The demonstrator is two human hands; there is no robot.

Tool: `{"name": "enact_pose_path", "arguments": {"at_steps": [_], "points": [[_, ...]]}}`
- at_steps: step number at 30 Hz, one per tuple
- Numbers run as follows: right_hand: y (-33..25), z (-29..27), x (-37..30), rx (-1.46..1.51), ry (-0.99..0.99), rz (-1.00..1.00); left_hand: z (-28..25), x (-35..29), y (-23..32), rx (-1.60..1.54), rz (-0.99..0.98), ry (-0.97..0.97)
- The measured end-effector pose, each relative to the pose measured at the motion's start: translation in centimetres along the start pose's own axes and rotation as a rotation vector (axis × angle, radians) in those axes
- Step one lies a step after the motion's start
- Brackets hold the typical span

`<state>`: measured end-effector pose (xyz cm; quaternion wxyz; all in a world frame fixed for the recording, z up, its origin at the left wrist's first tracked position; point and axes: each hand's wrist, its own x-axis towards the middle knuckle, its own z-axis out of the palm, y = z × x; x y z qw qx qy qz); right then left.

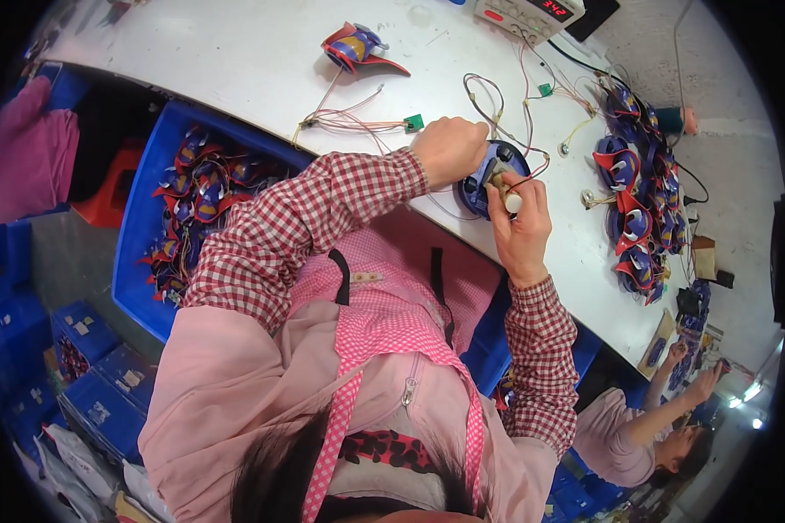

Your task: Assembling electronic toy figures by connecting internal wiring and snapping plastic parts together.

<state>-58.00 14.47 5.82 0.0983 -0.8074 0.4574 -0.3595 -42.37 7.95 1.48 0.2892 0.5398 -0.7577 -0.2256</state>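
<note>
A round dark-blue plastic housing [472, 193] lies at the table's edge in front of me, with dark round fittings and thin wires at it. My left hand [449, 151] is closed at its upper left rim; the fingertips are hidden. My right hand [525, 228] pinches a small tan part with a white round end [513, 203] over the housing's right side. Red and dark wires run from there to the back. Left of my left hand lies a small green circuit board [413, 123] on thin wires.
A power supply [532, 16] with a red display stands at the back. One blue, red and yellow assembly [354, 48] lies at the far left; several more [623, 166] are heaped on the right. A blue bin [139, 253] of such assemblies stands left. Another person [619, 436] works at right.
</note>
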Motion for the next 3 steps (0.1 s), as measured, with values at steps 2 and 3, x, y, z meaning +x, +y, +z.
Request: {"name": "enact_pose_path", "arguments": {"at_steps": [2,3], "points": [[0.10,-0.07,0.01,0.017,-0.033,0.054,0.26,0.03,-0.12,-0.006,0.014,0.019],[0.19,-0.13,0.01,0.031,-0.063,0.106,0.39,0.06,-0.18,-0.009,0.020,0.029]]}}
